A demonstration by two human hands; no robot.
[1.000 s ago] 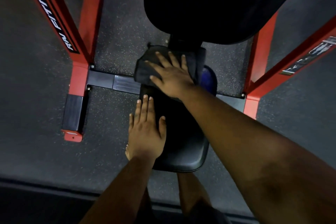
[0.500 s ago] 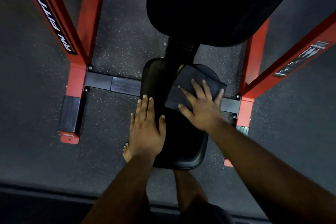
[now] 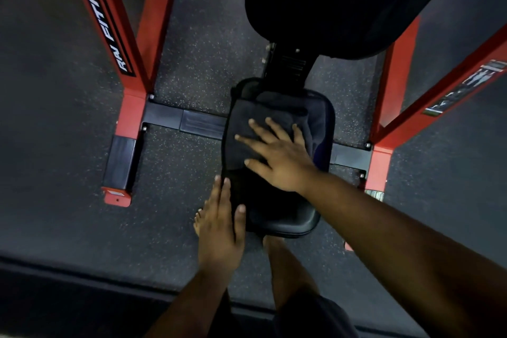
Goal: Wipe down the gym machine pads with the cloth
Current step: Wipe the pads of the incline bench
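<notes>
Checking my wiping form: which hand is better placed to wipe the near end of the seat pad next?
Right hand: it presses the cloth flat on the seat pad. Left hand only rests on the edge.

Pretty dim overall, light falling from above. Back pad nearly pure black, no detail. Faint sheen on seat pad front edge. Red frame bows at edges, wide-angle warp. Slightly soft, grainy.
</notes>
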